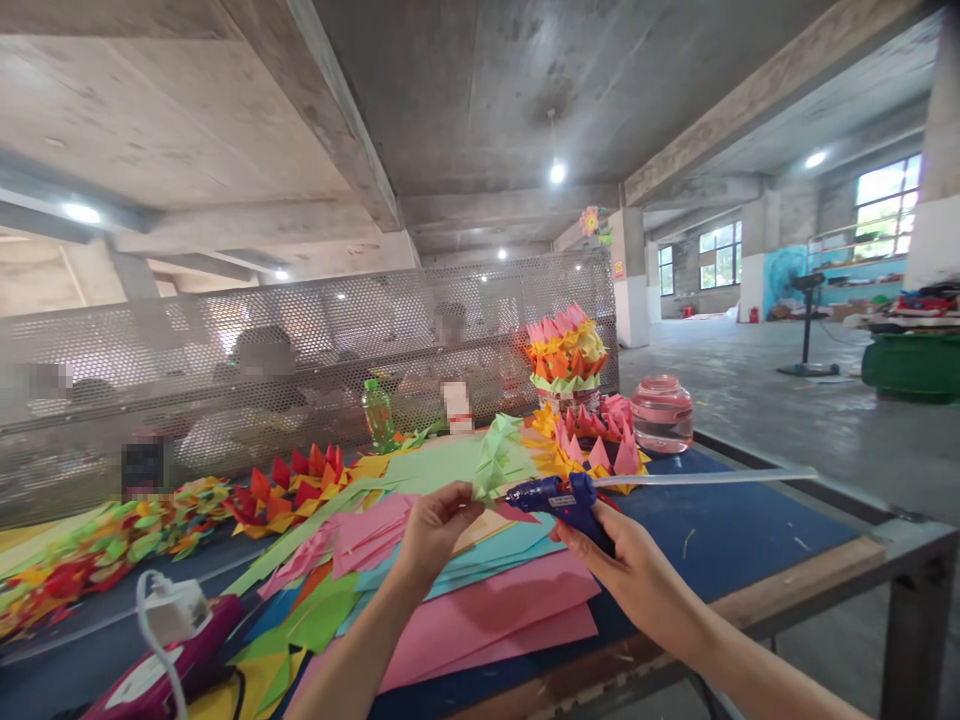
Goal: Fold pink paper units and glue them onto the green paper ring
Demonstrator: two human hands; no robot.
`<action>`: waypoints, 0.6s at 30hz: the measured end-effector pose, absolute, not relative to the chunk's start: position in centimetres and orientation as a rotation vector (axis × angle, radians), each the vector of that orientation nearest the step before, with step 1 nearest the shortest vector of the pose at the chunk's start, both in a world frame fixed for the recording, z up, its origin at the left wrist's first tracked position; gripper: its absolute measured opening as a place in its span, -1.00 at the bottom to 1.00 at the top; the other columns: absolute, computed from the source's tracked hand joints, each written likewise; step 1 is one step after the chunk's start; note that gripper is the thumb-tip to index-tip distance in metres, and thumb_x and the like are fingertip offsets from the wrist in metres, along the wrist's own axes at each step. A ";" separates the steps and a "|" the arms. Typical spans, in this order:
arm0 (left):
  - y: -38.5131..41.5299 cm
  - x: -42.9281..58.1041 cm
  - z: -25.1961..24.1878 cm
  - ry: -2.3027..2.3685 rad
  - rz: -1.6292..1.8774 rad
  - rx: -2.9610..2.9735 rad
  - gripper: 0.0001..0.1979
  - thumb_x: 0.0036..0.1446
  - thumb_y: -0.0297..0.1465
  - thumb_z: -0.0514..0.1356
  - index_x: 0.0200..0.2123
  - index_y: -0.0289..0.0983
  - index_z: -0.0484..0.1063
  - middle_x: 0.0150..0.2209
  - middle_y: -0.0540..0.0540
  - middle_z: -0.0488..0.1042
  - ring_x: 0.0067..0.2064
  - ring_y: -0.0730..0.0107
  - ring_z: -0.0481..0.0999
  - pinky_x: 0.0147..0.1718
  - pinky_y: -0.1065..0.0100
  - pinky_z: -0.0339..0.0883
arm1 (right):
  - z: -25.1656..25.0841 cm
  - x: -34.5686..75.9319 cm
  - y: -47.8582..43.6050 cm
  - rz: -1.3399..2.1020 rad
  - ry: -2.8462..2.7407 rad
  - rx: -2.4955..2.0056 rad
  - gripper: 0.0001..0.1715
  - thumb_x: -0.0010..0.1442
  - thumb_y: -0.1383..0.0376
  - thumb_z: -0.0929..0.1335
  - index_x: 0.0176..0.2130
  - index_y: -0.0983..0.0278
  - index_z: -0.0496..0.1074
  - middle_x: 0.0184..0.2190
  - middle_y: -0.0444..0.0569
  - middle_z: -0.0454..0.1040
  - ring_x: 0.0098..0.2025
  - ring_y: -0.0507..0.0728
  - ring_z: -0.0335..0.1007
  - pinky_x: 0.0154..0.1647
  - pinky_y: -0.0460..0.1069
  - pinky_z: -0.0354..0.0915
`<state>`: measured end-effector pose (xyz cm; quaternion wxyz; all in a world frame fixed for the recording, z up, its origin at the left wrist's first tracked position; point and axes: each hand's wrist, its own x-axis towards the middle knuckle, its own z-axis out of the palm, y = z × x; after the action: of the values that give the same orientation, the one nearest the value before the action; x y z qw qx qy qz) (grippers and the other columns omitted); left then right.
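Observation:
My right hand (615,550) is closed around the handle of a blue hot glue gun (553,495). A long whitish glue stick (705,479) sticks out of its back end to the right. Between the fingers of my left hand (439,525) I pinch a light green folded paper piece (496,455) with pointed folds. The gun's nozzle points left and sits right at the lower edge of that piece; whether it touches I cannot tell. Beneath both hands lie pink paper sheets (495,620) and blue paper sheets (472,562).
Pink and yellow folded paper crowns (600,450) lie at the table's right, before a taller stack (568,350). A pink-tinted jar (661,415) of liquid and a green bottle (377,415) stand behind. A purple power strip (169,660) lies front left. A perforated metal screen (187,350) closes the back.

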<state>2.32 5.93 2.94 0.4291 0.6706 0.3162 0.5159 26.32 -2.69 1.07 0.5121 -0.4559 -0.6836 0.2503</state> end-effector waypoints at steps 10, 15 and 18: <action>5.7 2.6 3.3 0.754 1.301 1.629 -0.75 -0.13 -0.26 0.47 -0.44 -0.31 0.59 -0.43 -0.03 0.58 -0.34 0.38 0.50 -0.28 0.47 0.33 | 1.4 25.9 -3.0 0.597 -1.639 -1.114 -0.59 0.33 0.00 0.31 -0.14 0.29 0.47 -0.30 -0.04 0.55 -0.27 0.15 0.44 -0.25 -0.06 0.30; 5.7 2.6 3.2 0.755 1.299 1.629 -0.77 -0.12 -0.28 0.47 -0.45 -0.31 0.59 -0.45 -0.03 0.56 -0.36 0.38 0.49 -0.30 0.47 0.32 | 1.4 25.9 -3.2 0.567 -1.657 -1.117 -0.60 0.35 0.02 0.29 -0.08 0.27 0.46 -0.28 -0.04 0.55 -0.25 0.16 0.45 -0.23 -0.05 0.30; 5.8 2.5 3.1 0.752 1.298 1.632 -0.77 -0.12 -0.28 0.46 -0.44 -0.31 0.59 -0.44 -0.03 0.57 -0.35 0.37 0.50 -0.29 0.46 0.33 | 1.3 25.9 -3.1 0.546 -1.663 -1.120 -0.60 0.36 0.02 0.29 -0.04 0.26 0.45 -0.28 -0.04 0.55 -0.26 0.16 0.46 -0.23 -0.05 0.32</action>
<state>2.54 5.75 3.12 0.4461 0.6589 0.3038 0.5240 25.90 -3.13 1.31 0.5071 -0.4645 -0.6897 0.2265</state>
